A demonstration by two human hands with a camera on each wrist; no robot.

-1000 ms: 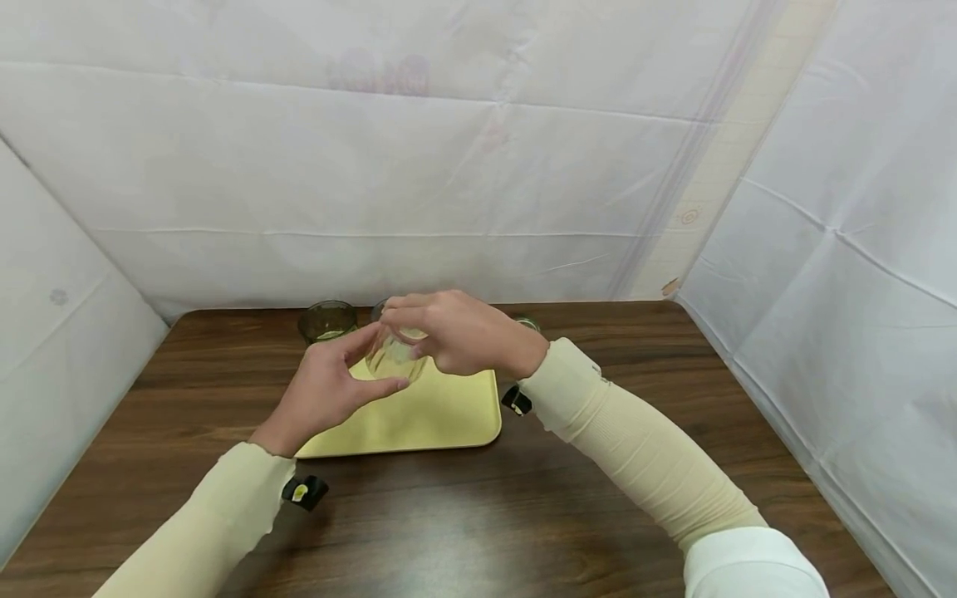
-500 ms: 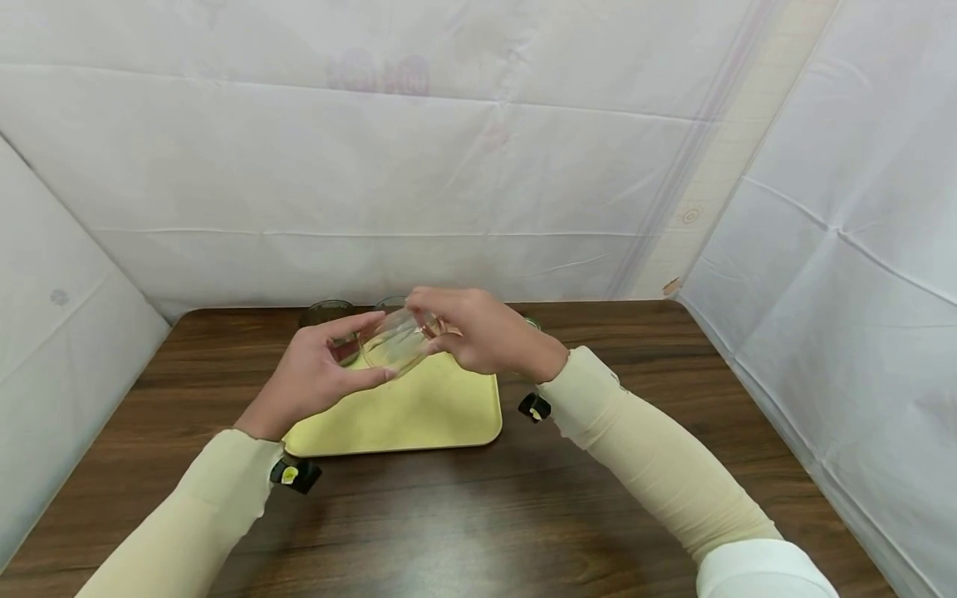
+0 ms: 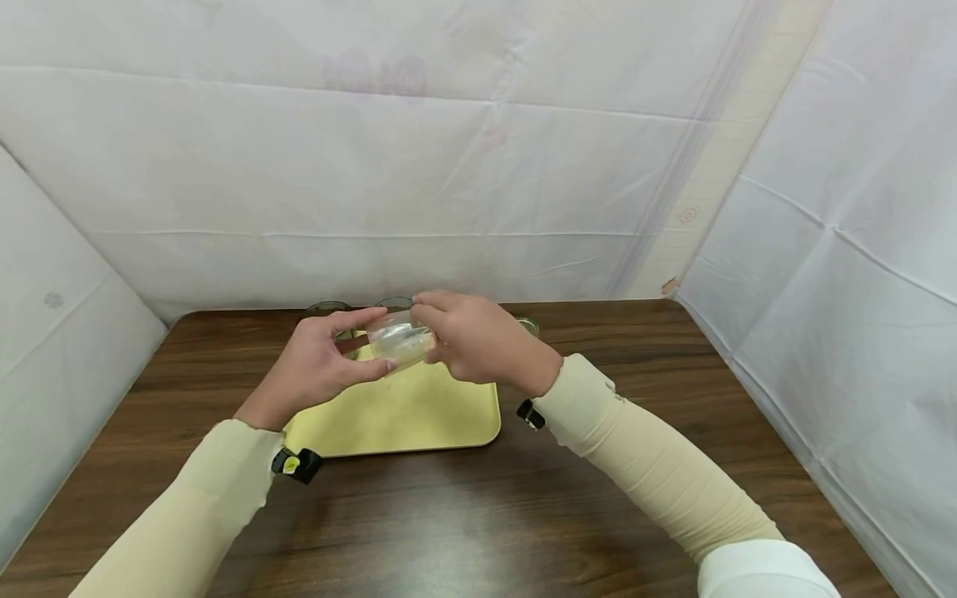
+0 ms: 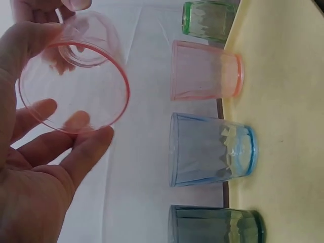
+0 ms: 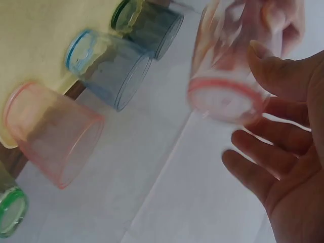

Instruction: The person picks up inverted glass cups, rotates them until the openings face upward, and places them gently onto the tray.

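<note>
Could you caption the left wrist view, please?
Left hand holds a pink glass near four glasses.

A dark brown wood-grain worktop [image 3: 463,515] carried everything. A yellow tray [image 3: 419,411] lay flat on it, toward its far edge. Behind the tray, along the worktop's far edge, a row of cups stood upright: a dark green cup [image 4: 215,225], a blue cup [image 4: 210,149] beside it, then a pink cup [image 4: 205,71], and a light green cup [image 4: 207,20] at the end. They stood just beside one another. Whether they stood on the tray's far edge or just behind it could not be told.
</note>
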